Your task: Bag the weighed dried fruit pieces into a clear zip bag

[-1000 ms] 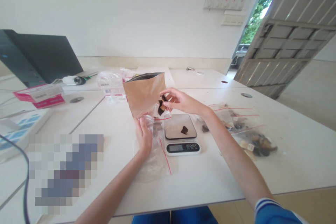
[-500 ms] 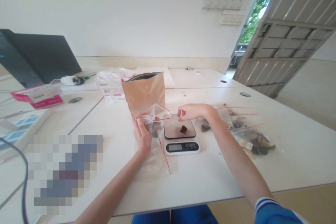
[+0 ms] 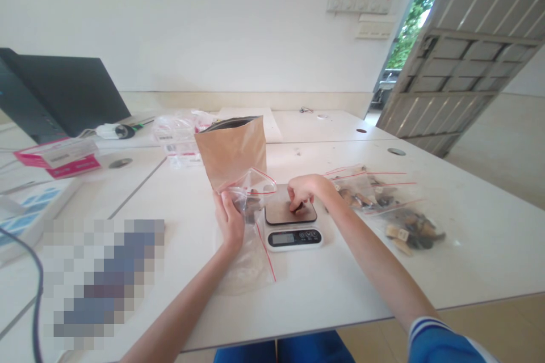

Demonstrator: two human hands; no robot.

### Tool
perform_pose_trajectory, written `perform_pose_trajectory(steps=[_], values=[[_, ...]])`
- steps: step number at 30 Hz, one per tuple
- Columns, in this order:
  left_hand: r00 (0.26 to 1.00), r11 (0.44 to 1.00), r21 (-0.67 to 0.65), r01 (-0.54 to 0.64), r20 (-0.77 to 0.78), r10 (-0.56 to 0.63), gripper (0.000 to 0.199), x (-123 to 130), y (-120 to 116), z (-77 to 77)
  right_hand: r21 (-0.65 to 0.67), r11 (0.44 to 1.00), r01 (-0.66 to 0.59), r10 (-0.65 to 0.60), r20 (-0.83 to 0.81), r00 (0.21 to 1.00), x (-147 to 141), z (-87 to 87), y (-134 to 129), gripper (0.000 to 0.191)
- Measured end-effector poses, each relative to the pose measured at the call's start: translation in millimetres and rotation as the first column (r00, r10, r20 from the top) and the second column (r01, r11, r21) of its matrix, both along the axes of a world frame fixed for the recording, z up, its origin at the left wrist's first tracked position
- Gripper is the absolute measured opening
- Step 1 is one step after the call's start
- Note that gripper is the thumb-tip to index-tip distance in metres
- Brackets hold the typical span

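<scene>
Lowered right hand (image 3: 303, 190) to scale (image 3: 276, 211), three o'clock from left hand (image 3: 231, 221), pinching dark piece (image 3: 300, 207). Gripped clear bag (image 3: 252, 209) with left hand.

Black computer case (image 3: 72, 93) left; metal door (image 3: 464, 51) right.

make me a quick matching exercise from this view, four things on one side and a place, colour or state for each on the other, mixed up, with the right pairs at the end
Things
1. Left hand
2. Right hand
3. Brown paper bag
4. Digital scale

Place, colour or state
A. Mouth open at the top
B. White body, with buttons beside the display
C. Holding a clear plastic bag
D. Fingers at a small dark piece on the weighing plate

Right pairs: 1-C, 2-D, 3-A, 4-B
</scene>
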State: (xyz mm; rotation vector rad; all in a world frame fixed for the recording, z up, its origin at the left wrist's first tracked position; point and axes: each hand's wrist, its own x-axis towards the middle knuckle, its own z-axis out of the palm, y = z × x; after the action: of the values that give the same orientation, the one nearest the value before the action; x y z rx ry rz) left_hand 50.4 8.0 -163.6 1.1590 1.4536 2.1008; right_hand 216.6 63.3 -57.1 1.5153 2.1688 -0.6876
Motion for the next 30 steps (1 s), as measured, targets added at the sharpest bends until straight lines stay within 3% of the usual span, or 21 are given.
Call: perform_pose_trajectory(steps=[5,7,10,12,14,16,18,23,27,30], values=[[1.0,1.0,-0.004,0.001,0.005,-0.001,0.034,-1,1,-1.1,0.092,0.996,-0.008,0.02,-0.129,0.991,8,9.9,-2,0.017],[1.0,1.0,0.001,0.021,0.002,-0.021,0.035,0,0,-1.3,0.217,0.976,0.031,0.031,-0.274,0.961,11,15.5,-3,0.017],[0.999,0.999,-0.002,0.048,-0.011,-0.048,0.036,1,-2,-0.4,0.447,0.854,0.267,0.071,-0.607,0.791,9,21.0,-5,0.019],[0.998,0.998,-0.01,0.062,-0.016,-0.062,0.035,2,-4,0.4,0.474,0.773,0.421,0.129,-0.767,0.628,4,22.5,-8,0.023],[0.998,0.998,-0.014,0.068,-0.017,-0.068,0.033,3,-4,0.8,0.45,0.799,0.399,0.185,-0.815,0.549,-3,23.0,-12,0.028],[0.998,0.998,-0.007,0.067,-0.009,-0.067,0.033,3,-4,0.7,0.443,0.859,0.256,0.241,-0.792,0.561,-7,23.3,-17,0.031],[0.998,0.998,0.01,0.058,-0.004,-0.058,0.034,2,-3,0.5,0.46,0.872,0.165,0.278,-0.745,0.606,-9,23.5,-21,0.033],[0.999,0.999,0.032,-0.042,-0.02,0.043,0.031,-1,-2,0.9,0.498,0.849,0.176,0.182,-0.589,0.787,-6,25.1,-25,0.038],[0.998,0.996,0.064,-0.055,0.003,0.055,0.032,-2,0,-0.5,0.331,0.94,0.08,0.052,-0.372,0.927,-9,25.7,-28,0.047],[0.999,0.994,0.107,-0.017,0.038,0.013,0.036,-3,2,-2.9,0.182,0.981,-0.064,0.139,-0.439,0.887,-17,24.3,-34,0.049]])
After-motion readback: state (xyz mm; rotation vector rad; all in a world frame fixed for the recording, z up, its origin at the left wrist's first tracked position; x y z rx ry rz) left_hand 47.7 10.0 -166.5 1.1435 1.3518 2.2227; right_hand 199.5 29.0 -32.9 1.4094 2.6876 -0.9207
